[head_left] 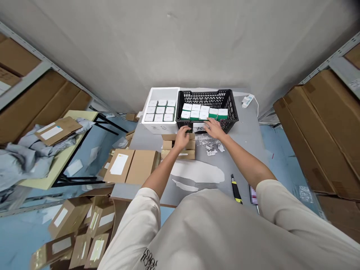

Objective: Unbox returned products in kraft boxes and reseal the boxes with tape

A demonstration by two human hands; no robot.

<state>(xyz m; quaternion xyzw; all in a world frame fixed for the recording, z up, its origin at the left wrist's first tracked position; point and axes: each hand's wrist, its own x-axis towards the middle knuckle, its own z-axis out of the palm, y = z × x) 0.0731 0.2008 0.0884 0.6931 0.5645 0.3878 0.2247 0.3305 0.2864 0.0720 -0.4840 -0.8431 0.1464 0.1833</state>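
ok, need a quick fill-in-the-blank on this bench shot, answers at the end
1. The black crate stands to the ____ of the white box.
2. In that white box, white-topped cartons show in three rows of ____.
3. In this view the left hand overlaps a small box made of ____.
4. The handle of the cutter is black and ____.

Missing words: right; three; cardboard; yellow.

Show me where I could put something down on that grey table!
Most room: right of the black crate, bordered by the power strip and right arm. A narrow bare gap lies between the torn paper and knife. The back is crowded with the white box and crate, the left with cardboard boxes.
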